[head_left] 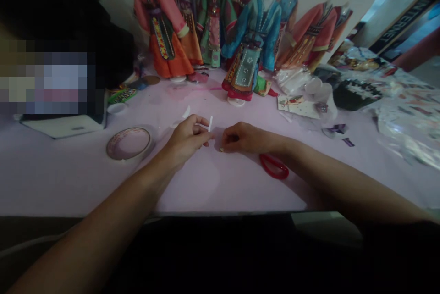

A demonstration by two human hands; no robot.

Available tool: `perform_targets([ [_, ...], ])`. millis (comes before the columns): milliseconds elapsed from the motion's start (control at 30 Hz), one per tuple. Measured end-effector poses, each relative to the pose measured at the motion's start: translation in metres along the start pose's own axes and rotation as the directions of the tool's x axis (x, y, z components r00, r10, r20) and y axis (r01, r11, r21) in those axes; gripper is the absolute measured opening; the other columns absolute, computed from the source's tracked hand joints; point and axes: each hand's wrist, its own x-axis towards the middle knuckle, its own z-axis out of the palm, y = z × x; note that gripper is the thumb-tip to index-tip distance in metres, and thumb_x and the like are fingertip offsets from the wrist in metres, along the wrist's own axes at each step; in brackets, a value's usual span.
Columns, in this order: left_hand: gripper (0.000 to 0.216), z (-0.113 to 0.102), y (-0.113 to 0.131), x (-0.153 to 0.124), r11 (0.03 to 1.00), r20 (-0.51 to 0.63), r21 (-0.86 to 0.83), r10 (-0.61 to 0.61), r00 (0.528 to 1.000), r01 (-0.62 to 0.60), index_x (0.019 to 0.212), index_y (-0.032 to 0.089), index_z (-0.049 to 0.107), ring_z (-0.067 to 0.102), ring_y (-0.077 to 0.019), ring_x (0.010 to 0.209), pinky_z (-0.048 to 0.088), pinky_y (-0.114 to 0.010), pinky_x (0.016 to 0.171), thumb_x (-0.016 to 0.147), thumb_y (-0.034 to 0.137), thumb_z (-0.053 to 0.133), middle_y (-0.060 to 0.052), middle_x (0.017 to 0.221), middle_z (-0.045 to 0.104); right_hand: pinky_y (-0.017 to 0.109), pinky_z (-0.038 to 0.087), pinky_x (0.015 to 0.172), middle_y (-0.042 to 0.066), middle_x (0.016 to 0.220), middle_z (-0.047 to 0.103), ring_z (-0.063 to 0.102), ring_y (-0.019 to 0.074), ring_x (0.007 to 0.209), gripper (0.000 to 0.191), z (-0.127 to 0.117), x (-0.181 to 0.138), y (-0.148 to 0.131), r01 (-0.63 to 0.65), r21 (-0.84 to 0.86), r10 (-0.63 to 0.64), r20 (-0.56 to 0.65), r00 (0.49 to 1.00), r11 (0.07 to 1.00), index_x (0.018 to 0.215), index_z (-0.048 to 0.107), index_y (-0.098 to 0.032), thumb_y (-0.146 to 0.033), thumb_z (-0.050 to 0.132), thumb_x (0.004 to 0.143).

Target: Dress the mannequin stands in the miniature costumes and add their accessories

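Note:
My left hand (191, 134) pinches a narrow white strip (210, 124) that stands up between thumb and fingers. Close by on the right, my right hand (237, 138) is curled just above the pink tabletop, fingertips together; whether it holds anything small is hidden. Under my right forearm lies a pair of red-handled scissors (275, 167), with only the handle showing. A roll of tape (148, 140) rests flat to the left of my left hand. Just behind that hand, a small white scrap (186, 112) lies on the table.
Several doll-sized robes on stands line the wall, the blue one (252, 46) nearest. At the left are a pale box-like object (65, 125) and a person in dark clothing. Clear plastic bags (409, 133) and purple scraps (338, 129) lie to the right. The table's front edge (220, 213) is near me.

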Motion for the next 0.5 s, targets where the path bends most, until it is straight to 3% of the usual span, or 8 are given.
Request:
perform_targets([
  [500, 0.033, 0.0015, 0.0008, 0.0003, 0.999, -0.019, 0.035, -0.006, 1.0, 0.007, 0.094, 0.02, 0.056, 0.056, -0.0103, 0.055, 0.035, -0.024, 0.054, 0.069, 0.012, 0.075, 0.007, 0.059, 0.06, 0.026, 0.035, 0.064, -0.001, 0.073, 0.06, 0.05, 0.0117, 0.069, 0.013, -0.0001, 0.0053, -0.0037, -0.04, -0.107, 0.04, 0.005, 0.999, 0.994, 0.081, 0.069, -0.015, -0.027, 0.065, 0.081],
])
